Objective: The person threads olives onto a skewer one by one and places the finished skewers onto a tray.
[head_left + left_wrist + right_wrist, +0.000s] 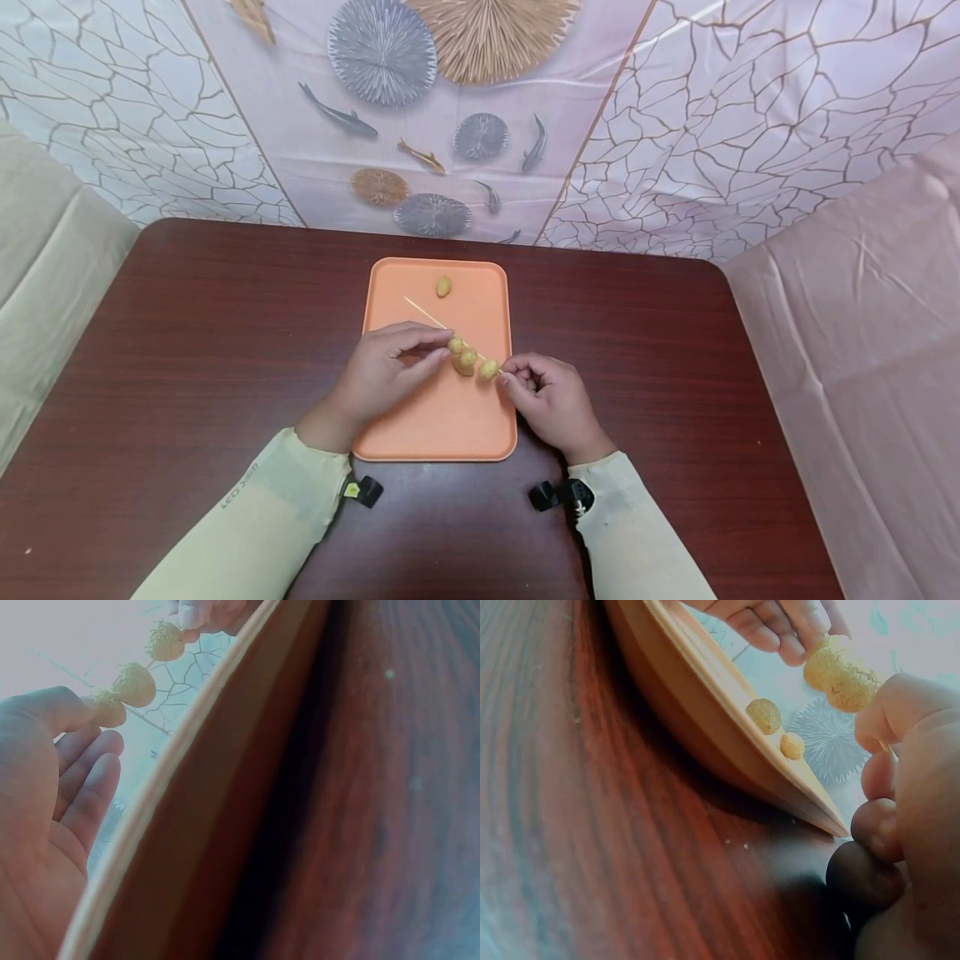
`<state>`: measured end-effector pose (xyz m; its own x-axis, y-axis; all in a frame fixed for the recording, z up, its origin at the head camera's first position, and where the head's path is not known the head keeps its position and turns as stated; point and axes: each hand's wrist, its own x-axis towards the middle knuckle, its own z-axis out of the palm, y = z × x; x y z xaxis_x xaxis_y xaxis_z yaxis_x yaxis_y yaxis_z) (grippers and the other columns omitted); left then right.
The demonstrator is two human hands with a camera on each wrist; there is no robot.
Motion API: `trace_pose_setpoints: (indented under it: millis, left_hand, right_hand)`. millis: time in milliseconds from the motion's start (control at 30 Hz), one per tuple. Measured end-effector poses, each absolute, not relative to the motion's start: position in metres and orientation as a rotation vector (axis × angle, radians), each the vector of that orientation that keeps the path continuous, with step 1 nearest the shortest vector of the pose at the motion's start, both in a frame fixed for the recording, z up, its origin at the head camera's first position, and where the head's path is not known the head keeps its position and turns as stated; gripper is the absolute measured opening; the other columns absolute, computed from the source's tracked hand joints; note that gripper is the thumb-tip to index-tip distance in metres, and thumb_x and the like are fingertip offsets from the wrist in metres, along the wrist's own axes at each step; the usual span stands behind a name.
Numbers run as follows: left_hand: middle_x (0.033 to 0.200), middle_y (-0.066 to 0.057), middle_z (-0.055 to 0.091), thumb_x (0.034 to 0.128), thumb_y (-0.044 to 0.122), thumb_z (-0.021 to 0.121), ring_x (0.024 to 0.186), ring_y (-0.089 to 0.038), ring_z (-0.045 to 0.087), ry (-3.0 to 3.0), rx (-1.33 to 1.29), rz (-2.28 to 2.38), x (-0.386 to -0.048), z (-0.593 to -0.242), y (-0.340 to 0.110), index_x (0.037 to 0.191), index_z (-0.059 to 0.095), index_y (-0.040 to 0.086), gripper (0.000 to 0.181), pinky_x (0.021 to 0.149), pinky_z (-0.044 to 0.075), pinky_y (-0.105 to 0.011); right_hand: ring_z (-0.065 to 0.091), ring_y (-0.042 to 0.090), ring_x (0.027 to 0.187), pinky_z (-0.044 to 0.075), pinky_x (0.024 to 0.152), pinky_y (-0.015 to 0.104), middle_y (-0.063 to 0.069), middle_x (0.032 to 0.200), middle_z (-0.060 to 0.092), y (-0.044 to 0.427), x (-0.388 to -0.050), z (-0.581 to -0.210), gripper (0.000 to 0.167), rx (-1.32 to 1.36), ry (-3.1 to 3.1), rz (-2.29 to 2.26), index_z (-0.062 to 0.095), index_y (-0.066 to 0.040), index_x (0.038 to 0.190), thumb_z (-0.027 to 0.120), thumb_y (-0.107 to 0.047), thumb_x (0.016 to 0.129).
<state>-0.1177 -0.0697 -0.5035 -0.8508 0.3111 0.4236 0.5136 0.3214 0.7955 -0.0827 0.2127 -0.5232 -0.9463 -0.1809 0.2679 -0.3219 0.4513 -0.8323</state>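
Slanting above the orange tray [429, 429], the thin skewer [429, 314] points its bare tip away and leftward, beyond the fingers of the left hand [386, 367], which pinch the outermost yellow ball [456, 345] beside the middle ball [468, 357]. The nearer end is pinched by the fingers of the right hand [551, 404], just beside the third ball [488, 369]

From my head, one camera looks forward and down on my bare left hand [381, 372], my bare right hand [553, 402], the orange rectangular tray [435, 433] and the far patterned pale cloth wall [675, 125]. From each wrist, a black camera [369, 492] looks low, tilted and close past its own hand and the tray's rim toward that wall. Both wrist views share the rounded yellow-brown pieces [468, 357] between my hands.
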Motion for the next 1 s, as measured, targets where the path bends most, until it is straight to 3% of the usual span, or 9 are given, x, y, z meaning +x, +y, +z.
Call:
trace_pose_setpoints:
  millis: [133, 333, 433, 533, 667, 1000]
  left_hand:
    - [0.119, -0.003, 0.085, 0.0956, 0.004, 0.089, 0.100, -0.014, 0.080, -2.415, -0.746, -1.583, -0.116, -0.500, -0.068, 0.125, 0.086, 0.009, 0.030, 0.092, 0.066, -0.022]
    - [0.116, -0.003, 0.084, 0.0971, 0.017, 0.090, 0.100, -0.017, 0.077, -2.599, -0.674, -1.503, -0.117, -0.484, -0.070, 0.120, 0.084, 0.011, 0.024, 0.092, 0.068, -0.037]
    - [0.115, -0.001, 0.082, 0.0971, 0.021, 0.089, 0.106, -0.020, 0.075, -2.770, -0.759, -1.324, -0.121, -0.475, -0.070, 0.117, 0.084, 0.013, 0.022, 0.097, 0.065, -0.042]
    - [0.116, 0.000, 0.078, 0.0968, 0.019, 0.086, 0.111, -0.020, 0.072, -2.897, -1.013, -1.047, -0.126, -0.468, -0.064, 0.116, 0.083, 0.014, 0.020, 0.103, 0.061, -0.042]
    - [0.109, 0.000, 0.071, 0.0948, 0.013, 0.082, 0.102, -0.020, 0.067, -2.923, -1.295, -0.740, -0.133, -0.460, -0.050, 0.114, 0.082, 0.013, 0.019, 0.098, 0.058, -0.038]
    - [0.095, 0.000, 0.060, 0.0943, 0.008, 0.081, 0.087, -0.018, 0.055, -2.989, -1.356, -0.618, -0.139, -0.458, -0.034, 0.096, 0.074, 0.015, 0.010, 0.083, 0.051, -0.034]
  right_hand:
    - [0.053, 0.005, 0.062, 0.044, 0.056, 0.018, -0.004, 0.074, 0.065, 0.214, -0.082, -0.522, 0.004, 0.380, -2.573, 1.524, 0.083, -0.010, 0.102, 0.083, -0.014, 0.102]
    - [0.053, 0.006, 0.059, 0.045, 0.054, 0.019, -0.002, 0.074, 0.065, 0.213, -0.082, -0.520, 0.004, 0.308, -2.562, 1.585, 0.083, -0.010, 0.101, 0.082, -0.013, 0.103]
    - [0.053, 0.007, 0.059, 0.045, 0.053, 0.020, -0.002, 0.075, 0.066, 0.213, -0.083, -0.520, 0.005, 0.280, -2.552, 1.608, 0.082, -0.010, 0.099, 0.082, -0.013, 0.102]
    - [0.053, 0.007, 0.059, 0.046, 0.053, 0.020, -0.002, 0.075, 0.067, 0.213, -0.084, -0.521, 0.005, 0.255, -2.539, 1.625, 0.082, -0.011, 0.099, 0.082, -0.014, 0.102]
    - [0.055, 0.007, 0.061, 0.047, 0.055, 0.019, -0.002, 0.077, 0.066, 0.214, -0.084, -0.521, 0.005, 0.235, -2.491, 1.691, 0.081, -0.009, 0.101, 0.080, -0.013, 0.104]
    - [0.057, 0.011, 0.066, 0.049, 0.059, 0.020, 0.004, 0.080, 0.064, 0.217, -0.085, -0.522, 0.010, 0.295, -2.421, 1.795, 0.076, -0.005, 0.111, 0.073, -0.015, 0.111]
